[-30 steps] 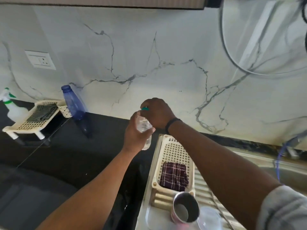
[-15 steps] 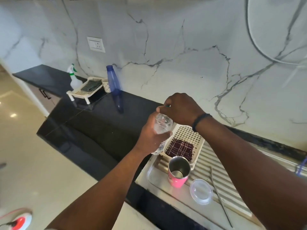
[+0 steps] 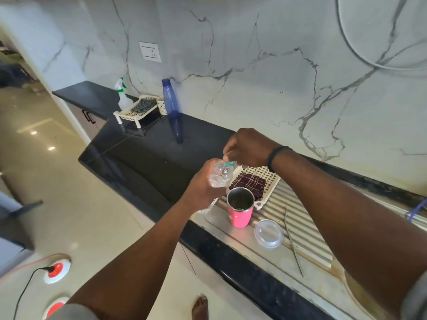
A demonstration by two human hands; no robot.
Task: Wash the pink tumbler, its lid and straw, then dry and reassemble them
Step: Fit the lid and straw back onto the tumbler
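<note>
The pink tumbler (image 3: 239,213) stands upright and open on the steel drainboard (image 3: 272,252). Its clear round lid (image 3: 268,233) lies flat to the right of it. The thin metal straw (image 3: 293,242) rests on the ribbed part further right. My left hand (image 3: 202,189) grips a clear plastic bottle (image 3: 219,175) just above and left of the tumbler. My right hand (image 3: 248,147) pinches the bottle's green cap at its top.
A white plastic basket (image 3: 269,179) with a dark checked cloth (image 3: 250,184) sits behind the tumbler. Further left on the black counter (image 3: 147,155) stand a blue bottle (image 3: 172,105), a spray bottle (image 3: 122,95) and a small rack (image 3: 138,109). My bare foot (image 3: 200,307) is on the floor.
The view has swung down and left. Both hands stay on the clear bottle, which sits lower, closer to the tumbler.
</note>
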